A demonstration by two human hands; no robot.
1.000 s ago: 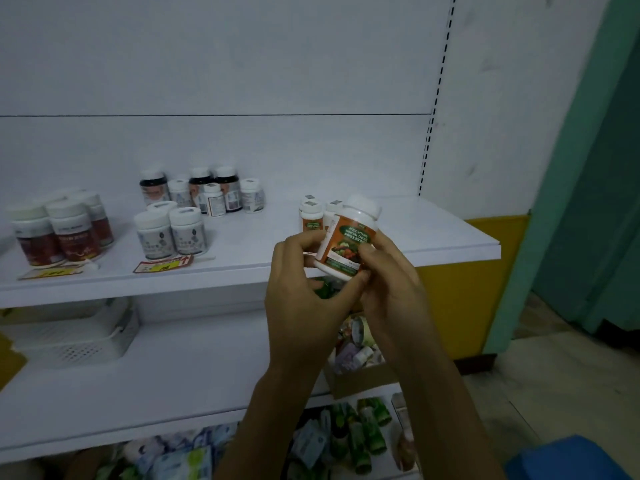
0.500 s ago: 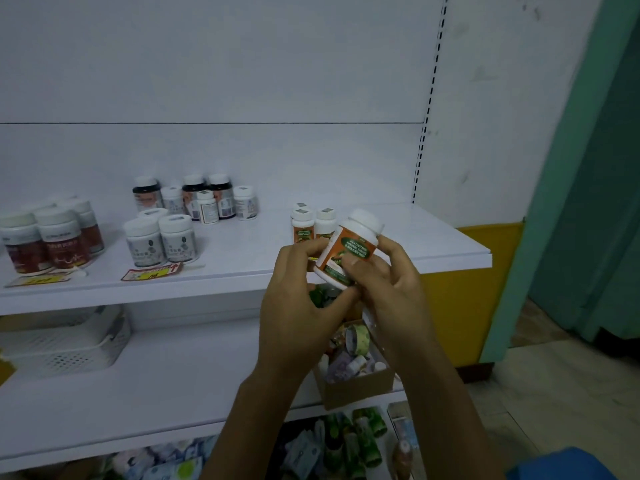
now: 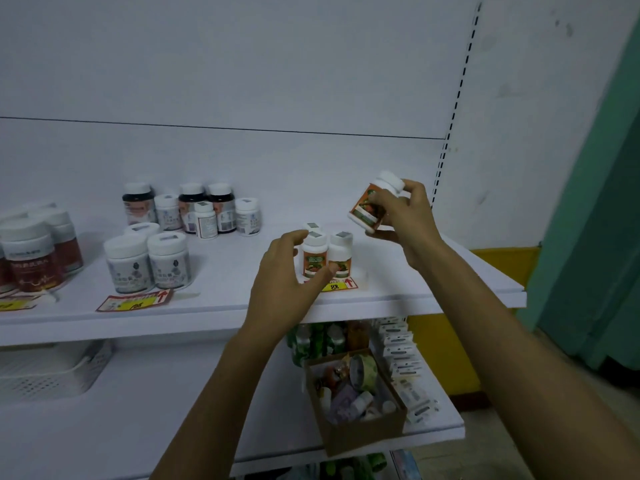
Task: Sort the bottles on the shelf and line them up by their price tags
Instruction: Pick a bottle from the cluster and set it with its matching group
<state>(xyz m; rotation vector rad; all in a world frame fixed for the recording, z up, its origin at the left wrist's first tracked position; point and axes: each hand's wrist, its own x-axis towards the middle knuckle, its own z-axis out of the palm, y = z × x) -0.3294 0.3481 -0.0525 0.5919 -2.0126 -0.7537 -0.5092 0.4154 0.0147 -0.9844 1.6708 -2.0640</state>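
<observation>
r hand [image 3: 407, 223] clamps the orange-label bottle [image 3: 364, 210] w/ fingers & thumb, tilted, white cap up, in the air over the upper shelf [image 3: 235, 271], just right of the three matching bottles [image 3: 313, 259]. l hand [image 3: 287, 282] curves round those three, fingers apart, thumb tip on the front-right one; can't tell if it's gripping. yellow 88 price tag [image 3: 335, 286] lies right in front of them.
</observation>
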